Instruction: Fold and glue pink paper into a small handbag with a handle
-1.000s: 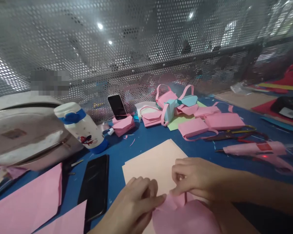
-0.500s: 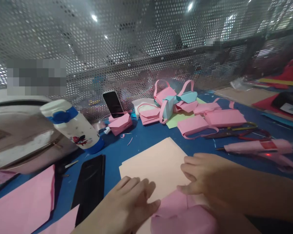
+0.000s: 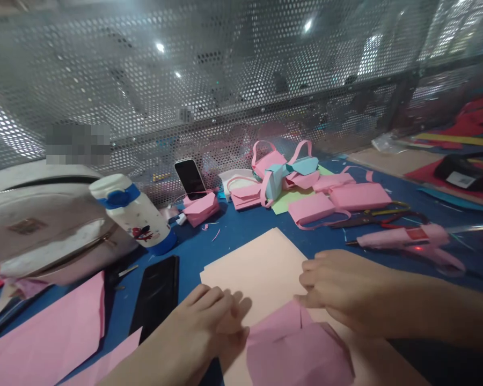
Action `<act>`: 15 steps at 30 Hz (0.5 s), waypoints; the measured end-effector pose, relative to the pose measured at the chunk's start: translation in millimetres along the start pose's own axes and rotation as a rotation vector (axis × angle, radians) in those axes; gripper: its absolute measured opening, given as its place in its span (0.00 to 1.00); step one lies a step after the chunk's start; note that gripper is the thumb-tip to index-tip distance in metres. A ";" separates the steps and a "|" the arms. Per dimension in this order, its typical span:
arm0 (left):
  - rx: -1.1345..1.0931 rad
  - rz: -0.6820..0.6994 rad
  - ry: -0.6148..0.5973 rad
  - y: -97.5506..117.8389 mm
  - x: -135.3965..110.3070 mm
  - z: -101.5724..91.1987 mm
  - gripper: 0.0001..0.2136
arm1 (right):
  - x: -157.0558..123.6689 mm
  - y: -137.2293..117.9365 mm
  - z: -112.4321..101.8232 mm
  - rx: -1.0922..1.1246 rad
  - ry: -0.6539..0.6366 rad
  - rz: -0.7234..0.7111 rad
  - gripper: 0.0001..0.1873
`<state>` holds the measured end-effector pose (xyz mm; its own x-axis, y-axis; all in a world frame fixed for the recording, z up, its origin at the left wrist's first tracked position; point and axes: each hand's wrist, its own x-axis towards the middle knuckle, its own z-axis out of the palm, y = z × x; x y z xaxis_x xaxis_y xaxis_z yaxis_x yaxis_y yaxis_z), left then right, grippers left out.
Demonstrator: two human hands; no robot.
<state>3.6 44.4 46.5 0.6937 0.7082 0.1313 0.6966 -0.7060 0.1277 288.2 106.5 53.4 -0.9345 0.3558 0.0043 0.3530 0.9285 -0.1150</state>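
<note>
Your two hands at the edges of a folded pink paper (image 3: pixel 298 356), between five and six o'clock in your view.
Your left hand (image 3: pixel 211 321), near half past six, is half curled, thumb at the paper's left edge; your right hand (image 3: pixel 338 284), between four and five, has its fingers bent inward, thumb by the paper's top corner. You can't tell from here whether either one grips it. The paper lies on peach sheets (image 3: pixel 263 262), over a blue table (image 3: pixel 193 268). A black phone (image 3: pixel 156 292) lies flat at eight o'clock, a water bottle (image 3: pixel 139 217) leans near nine, and a pink glue gun (image 3: pixel 410 238), its red light lit, lies between three and four, beyond your right hand.
</note>
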 end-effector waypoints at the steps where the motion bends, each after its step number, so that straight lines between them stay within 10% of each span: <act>1: -0.012 0.009 -0.100 5.4 0.7 -11.2 0.07 | 0.2 -1.6 -1.8 -0.012 -0.016 0.007 0.13; 7: -0.321 -0.077 -0.313 8.9 2.2 -33.7 0.24 | 5.3 -3.0 -3.1 -0.009 0.041 -0.026 0.10; 15: -0.746 -0.257 -0.160 8.6 -6.4 -15.5 0.16 | 14.8 4.6 25.1 0.132 0.296 -0.094 0.11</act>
<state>2.4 33.7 62.0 0.5857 0.8005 -0.1270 0.5716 -0.2968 0.7650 274.8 113.3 28.0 -0.9023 0.3026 0.3072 0.2388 0.9439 -0.2282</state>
